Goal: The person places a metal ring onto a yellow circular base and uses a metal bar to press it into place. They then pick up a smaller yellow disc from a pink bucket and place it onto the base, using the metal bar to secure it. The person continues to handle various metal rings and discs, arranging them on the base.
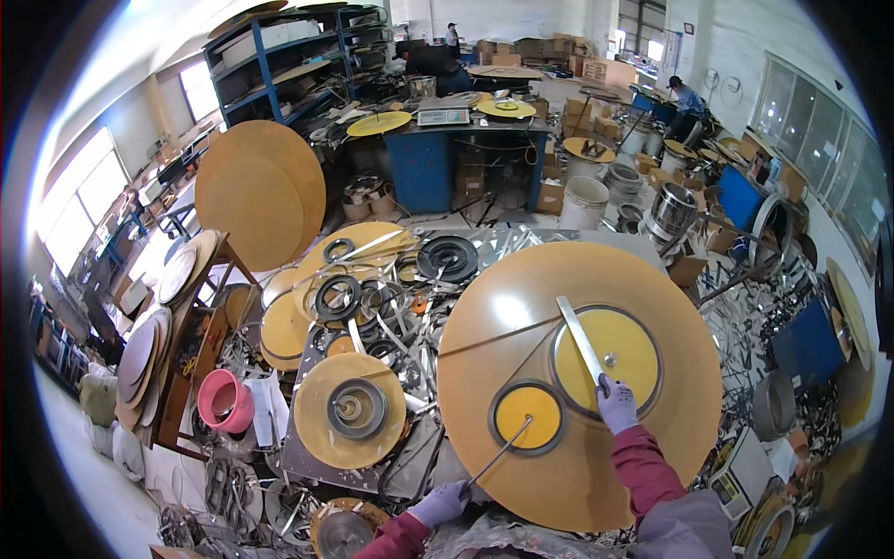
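A large tan disc point(484, 307) lies flat in front of me. On it sit a yellow disc with a dark rim point(615, 340) and a smaller yellow disc with a thick dark rim point(524, 410). My right hand point(617, 406), gloved in pale purple, is closed on the lower end of a flat silver bar point(579, 337) lying across the bigger yellow disc's left part. At the tan disc's near left edge, my gloved left hand point(440, 504) grips a thin rod point(498, 452), whose far end reaches the smaller disc's centre. A dark narrow strip point(498, 336) runs leftward from the bar.
To the left, a tan disc point(317, 419) carries stacked metal rings, with more rings point(447, 258) and loose strips behind. A pink bucket point(225, 401) stands farther left. Metal scrap litters the right side. Beyond are a blue workbench point(419, 168), shelves point(270, 70) and several people.
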{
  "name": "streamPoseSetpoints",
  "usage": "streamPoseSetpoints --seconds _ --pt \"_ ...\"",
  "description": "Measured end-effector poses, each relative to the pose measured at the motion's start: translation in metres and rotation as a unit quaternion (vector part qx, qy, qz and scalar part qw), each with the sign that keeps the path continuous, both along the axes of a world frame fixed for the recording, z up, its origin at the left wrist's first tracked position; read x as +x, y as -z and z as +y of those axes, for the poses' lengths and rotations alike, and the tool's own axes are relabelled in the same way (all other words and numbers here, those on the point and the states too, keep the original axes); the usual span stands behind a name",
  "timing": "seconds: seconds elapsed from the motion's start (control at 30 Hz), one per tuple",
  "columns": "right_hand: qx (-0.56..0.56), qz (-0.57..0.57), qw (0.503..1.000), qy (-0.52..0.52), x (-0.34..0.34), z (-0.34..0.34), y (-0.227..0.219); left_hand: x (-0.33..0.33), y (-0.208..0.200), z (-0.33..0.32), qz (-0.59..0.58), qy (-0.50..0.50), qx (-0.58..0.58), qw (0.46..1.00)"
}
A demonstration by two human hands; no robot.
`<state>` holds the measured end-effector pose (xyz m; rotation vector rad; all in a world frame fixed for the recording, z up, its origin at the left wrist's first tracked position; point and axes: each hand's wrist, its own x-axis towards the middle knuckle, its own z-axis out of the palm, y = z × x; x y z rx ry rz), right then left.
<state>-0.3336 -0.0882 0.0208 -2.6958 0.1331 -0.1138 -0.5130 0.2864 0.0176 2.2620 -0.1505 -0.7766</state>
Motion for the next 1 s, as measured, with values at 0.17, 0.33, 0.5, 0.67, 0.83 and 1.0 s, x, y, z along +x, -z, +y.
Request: streamPoseSetpoints --seconds 0.17,0.33,0.5,0.67,0.83,1.0 --pt "-0.003 0.000 1.000 0.006 0.001 -0.001 0.000 0.000 -0.005 -0.002 -0.012 0.008 -0.002 1.000" --pt "-0.005 -0.004 1.000 0.006 0.001 -0.003 0.003 0.002 -0.016 -0.003 -0.029 -0.011 -0.017 0.999" --pt "-0.004 -0.034 0.999 0.002 0.001 0.000 0.003 0.001 -0.014 -0.001 -0.025 0.006 0.002 1.000" --pt "-0.017 -0.017 1.000 0.006 0.001 0.005 -0.002 -0.004 -0.003 0.001 -0.037 0.007 -0.008 0.999" --pt "-0.016 -0.041 0.999 -0.009 0.003 0.000 0.008 0.000 0.004 0.000 -0.053 0.003 -0.006 0.999" --pt "-0.008 -0.037 0.999 -0.008 0.002 0.003 0.006 -0.003 0.004 0.003 -0.038 0.017 -0.004 0.999"
